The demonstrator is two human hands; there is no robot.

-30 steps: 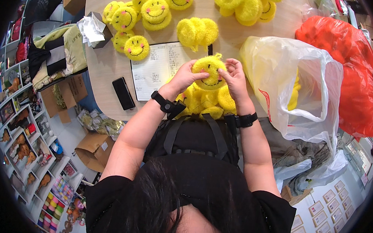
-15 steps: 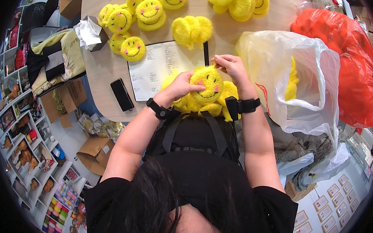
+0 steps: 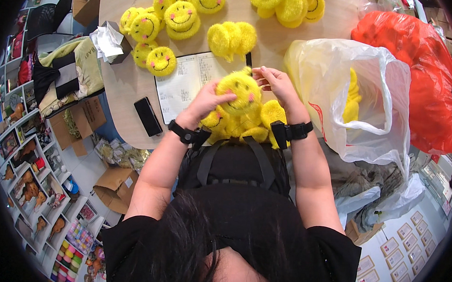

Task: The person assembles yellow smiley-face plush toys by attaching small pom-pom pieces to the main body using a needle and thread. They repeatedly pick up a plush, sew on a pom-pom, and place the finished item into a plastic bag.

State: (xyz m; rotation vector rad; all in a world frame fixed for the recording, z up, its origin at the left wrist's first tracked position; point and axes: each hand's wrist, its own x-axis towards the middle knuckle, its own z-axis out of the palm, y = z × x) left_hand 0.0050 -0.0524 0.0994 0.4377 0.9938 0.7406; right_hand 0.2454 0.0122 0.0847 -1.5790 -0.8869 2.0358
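Observation:
A round yellow plush smiley face (image 3: 241, 91) is held between both hands at the near edge of the wooden table (image 3: 132, 85). My left hand (image 3: 207, 100) grips its left side. My right hand (image 3: 275, 83) pinches its upper right edge. More yellow plush smileys (image 3: 247, 124) are piled under it, against my chest. Both wrists carry black bands.
An open notebook (image 3: 185, 82) and a black phone (image 3: 148, 116) lie left of my hands. Several yellow smileys (image 3: 166, 20) lie further back on the table. A clear plastic bag (image 3: 361, 97) holding yellow plush sits right, a red bag (image 3: 418, 74) beyond it. Cardboard boxes (image 3: 113, 189) stand on the floor.
The smiley has been lifted a little higher off the pile and turned; my right hand has shifted from its side to its upper edge.

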